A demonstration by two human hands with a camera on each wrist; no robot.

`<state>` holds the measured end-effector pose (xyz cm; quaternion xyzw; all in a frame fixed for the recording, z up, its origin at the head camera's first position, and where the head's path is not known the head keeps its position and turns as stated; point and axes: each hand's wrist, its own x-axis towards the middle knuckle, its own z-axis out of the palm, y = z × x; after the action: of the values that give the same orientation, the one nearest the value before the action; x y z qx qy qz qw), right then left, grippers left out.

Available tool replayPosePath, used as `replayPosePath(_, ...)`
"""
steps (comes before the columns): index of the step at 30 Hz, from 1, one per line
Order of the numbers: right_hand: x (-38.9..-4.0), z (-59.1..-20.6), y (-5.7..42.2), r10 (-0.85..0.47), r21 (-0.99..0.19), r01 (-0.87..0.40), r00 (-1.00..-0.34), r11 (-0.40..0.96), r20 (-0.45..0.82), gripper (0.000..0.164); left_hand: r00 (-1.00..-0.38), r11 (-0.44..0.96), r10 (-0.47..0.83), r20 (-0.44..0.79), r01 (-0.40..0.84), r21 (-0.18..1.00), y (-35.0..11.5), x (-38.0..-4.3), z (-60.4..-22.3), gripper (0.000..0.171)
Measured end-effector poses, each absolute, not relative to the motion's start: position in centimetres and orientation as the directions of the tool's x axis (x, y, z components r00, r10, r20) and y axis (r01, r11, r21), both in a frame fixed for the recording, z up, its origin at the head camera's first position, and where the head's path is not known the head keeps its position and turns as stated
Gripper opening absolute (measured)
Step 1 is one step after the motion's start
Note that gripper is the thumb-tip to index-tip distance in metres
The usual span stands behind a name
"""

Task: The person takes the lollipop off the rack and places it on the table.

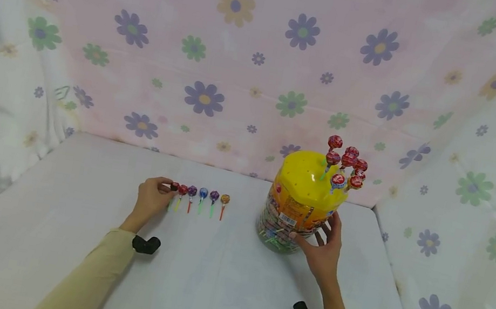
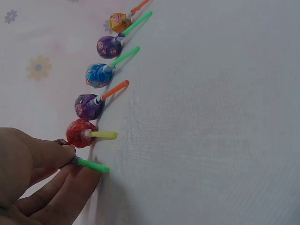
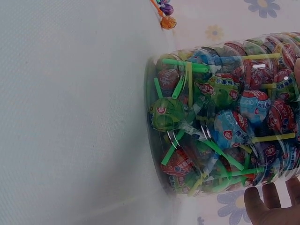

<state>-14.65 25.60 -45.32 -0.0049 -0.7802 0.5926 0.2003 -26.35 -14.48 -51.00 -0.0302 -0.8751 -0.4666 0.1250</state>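
Observation:
At the left end of a row of lollipops, my left hand [image 1: 152,199] pinches a dark-wrapped lollipop [image 2: 91,165] by its head, the green stick pointing out over the table. Beside it in the left wrist view lie a red lollipop [image 2: 81,133], a purple lollipop [image 2: 88,107], a blue lollipop [image 2: 99,75], a second purple one and an orange one. My right hand [image 1: 326,252] holds the right side of a clear jar [image 1: 270,223] packed with lollipops. Several red-wrapped lollipops [image 1: 348,159] stand upright in its yellow lid [image 1: 301,180].
The row lies on a white-covered table [image 1: 209,268], left of the jar. A flower-patterned cloth [image 1: 261,75] hangs behind the table and along both sides. Each wrist wears a black mount [image 1: 146,244].

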Motion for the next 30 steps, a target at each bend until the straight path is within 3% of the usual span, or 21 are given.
replayPosePath(16, -14.7, -45.2, 25.6, 0.243, -0.930, -0.228, -0.922, 0.289, 0.301, 0.100, -0.972, 0.588, -0.022, 0.233, 0.176, 0.790, -15.3, -27.0, -51.3, 0.028)
replayPosePath(30, -14.7, -45.3, 25.7, 0.244, -0.927, -0.225, -0.921, 0.299, 0.302, 0.100, -0.980, 0.626, -0.062, 0.188, 0.109, 0.772, -15.6, -26.5, -51.0, 0.036)
